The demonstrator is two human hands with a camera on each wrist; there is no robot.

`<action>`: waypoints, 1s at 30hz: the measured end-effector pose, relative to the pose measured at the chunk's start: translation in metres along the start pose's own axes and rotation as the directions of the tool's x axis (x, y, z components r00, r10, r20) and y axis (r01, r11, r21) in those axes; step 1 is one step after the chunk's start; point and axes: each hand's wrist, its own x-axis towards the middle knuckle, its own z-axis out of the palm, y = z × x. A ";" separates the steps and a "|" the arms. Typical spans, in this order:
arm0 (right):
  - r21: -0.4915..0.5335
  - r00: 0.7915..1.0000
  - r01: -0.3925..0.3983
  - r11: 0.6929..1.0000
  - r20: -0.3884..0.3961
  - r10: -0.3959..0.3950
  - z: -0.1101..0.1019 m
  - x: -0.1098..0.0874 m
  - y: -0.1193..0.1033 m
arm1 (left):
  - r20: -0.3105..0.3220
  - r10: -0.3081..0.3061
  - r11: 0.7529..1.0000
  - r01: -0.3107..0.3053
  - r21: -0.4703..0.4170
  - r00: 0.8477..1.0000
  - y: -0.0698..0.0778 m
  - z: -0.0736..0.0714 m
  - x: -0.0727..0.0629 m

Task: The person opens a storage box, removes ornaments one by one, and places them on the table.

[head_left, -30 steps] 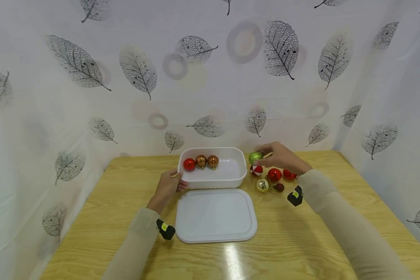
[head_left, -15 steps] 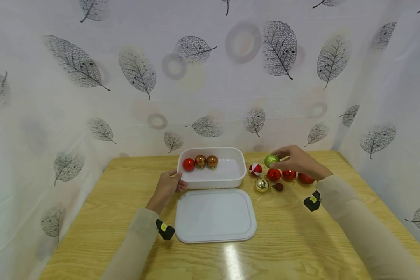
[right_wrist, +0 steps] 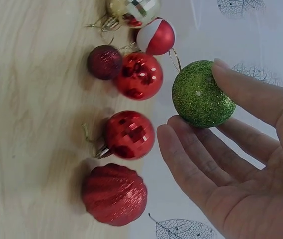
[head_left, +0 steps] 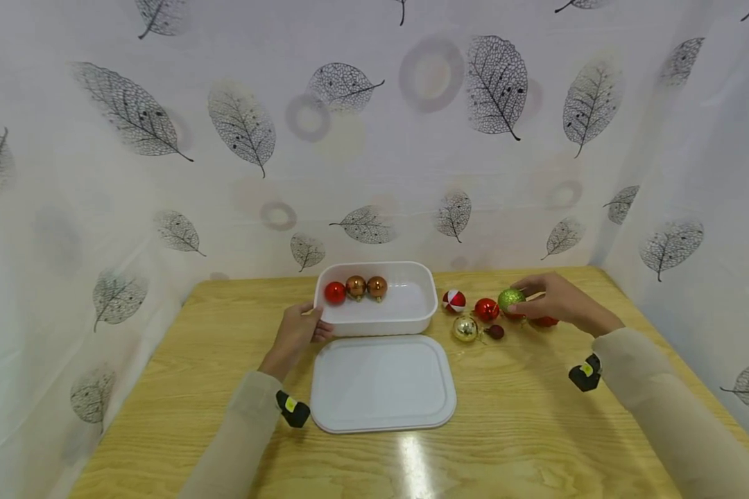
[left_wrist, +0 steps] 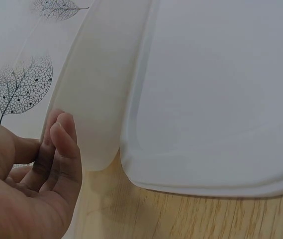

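Head view shows the right hand (head_left: 558, 303) pinching a green glitter bauble (head_left: 510, 299) between thumb and fingertips, held just above the cluster of loose ornaments at about 2 o'clock from the white lid (head_left: 383, 384). Right wrist view shows the bauble gripped by the thumb above and the fingertips (right_wrist: 173, 144) below, with the other fingers only loosely bent. Under it on the wooden table (head_left: 193, 388) lie a shiny red bauble (right_wrist: 138, 75), a second faceted red bauble (right_wrist: 130, 134), a ribbed red ornament (right_wrist: 114, 193), a small dark red glitter ball (right_wrist: 104, 61), a red-and-white ball (right_wrist: 155, 36) and a gold one (right_wrist: 133, 7). The left hand (head_left: 297, 335) rests at 9 o'clock of the white tub (head_left: 412, 315), its straight fingertips (left_wrist: 61, 134) against the tub's outer wall; whether the thumb presses too is hard to tell. Inside the tub, along its far wall, sit one red bauble (head_left: 334, 292) and two copper baubles (head_left: 366, 287), side by side. The lid lies flat just at 6 o'clock of the tub
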 end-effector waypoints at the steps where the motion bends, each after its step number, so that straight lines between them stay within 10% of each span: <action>1: -0.003 1.000 0.000 1.000 0.003 0.000 0.000 -0.002 0.002 | 0.000 0.001 1.000 -0.001 0.000 1.000 0.000 0.000 0.000; 30: 0.068 0.999 -0.027 0.997 0.041 0.025 0.022 -0.024 0.044 | 0.001 -0.003 1.000 0.003 0.001 1.000 0.003 -0.001 -0.002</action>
